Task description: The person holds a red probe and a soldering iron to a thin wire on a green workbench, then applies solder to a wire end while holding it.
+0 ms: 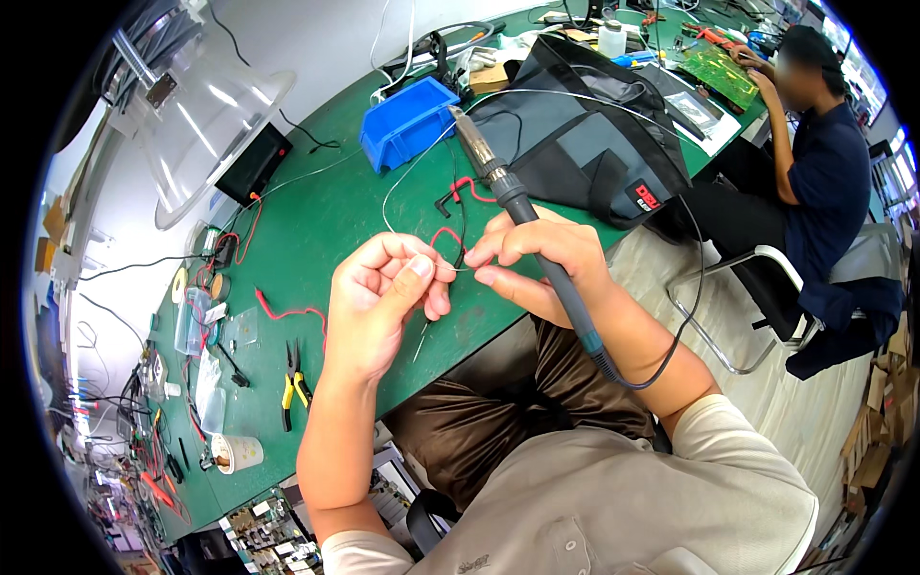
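Both my hands are close together above the green bench (326, 211). My left hand (383, 297) pinches a thin silvery wire (450, 269) between thumb and fingers; its strand reaches toward my right fingertips. A soldering iron (522, 206) lies in my right hand (583, 251), its tip pointing up and away, its handle resting across the hand. My right thumb and fingertips come together near the wire's end; whether they touch it I cannot tell. A red-and-black test lead (448, 233) lies behind my fingers. Yellow-and-black pliers (293, 385) rest left of my left forearm.
A blue plastic bin (407, 125) and a dark bag (594, 134) stand at the back. Loose wires and a paper cup (237, 453) crowd the left side. A clear lamp-like hood (206, 125) hangs at upper left. Another person (829, 163) handles a green circuit board (724, 77).
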A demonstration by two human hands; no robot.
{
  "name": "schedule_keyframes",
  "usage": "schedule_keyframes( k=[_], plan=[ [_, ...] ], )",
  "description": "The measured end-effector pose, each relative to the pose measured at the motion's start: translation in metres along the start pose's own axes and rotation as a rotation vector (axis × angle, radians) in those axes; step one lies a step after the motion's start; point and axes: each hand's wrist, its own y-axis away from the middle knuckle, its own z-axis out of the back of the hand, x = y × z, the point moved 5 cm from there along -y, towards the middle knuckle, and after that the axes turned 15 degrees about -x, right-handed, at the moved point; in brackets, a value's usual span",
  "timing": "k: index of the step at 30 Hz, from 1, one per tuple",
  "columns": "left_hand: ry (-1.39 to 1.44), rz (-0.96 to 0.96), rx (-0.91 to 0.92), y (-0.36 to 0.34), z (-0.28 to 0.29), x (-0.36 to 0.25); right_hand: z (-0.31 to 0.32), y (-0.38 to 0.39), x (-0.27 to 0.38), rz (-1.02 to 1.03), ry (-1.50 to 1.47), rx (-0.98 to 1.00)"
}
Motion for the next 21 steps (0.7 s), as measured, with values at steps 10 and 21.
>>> schedule_keyframes(
  k=[10, 21],
  plan=[
    [0.07, 0.024, 0.125, -0.001, -0.025, 0.002, 0.02, 0.004, 0.015, -0.031, 0.012, -0.008],
    [0.058, 0.01, 0.159, -0.007, -0.047, -0.003, 0.047, 0.012, 0.029, -0.018, -0.066, -0.182]
  ],
)
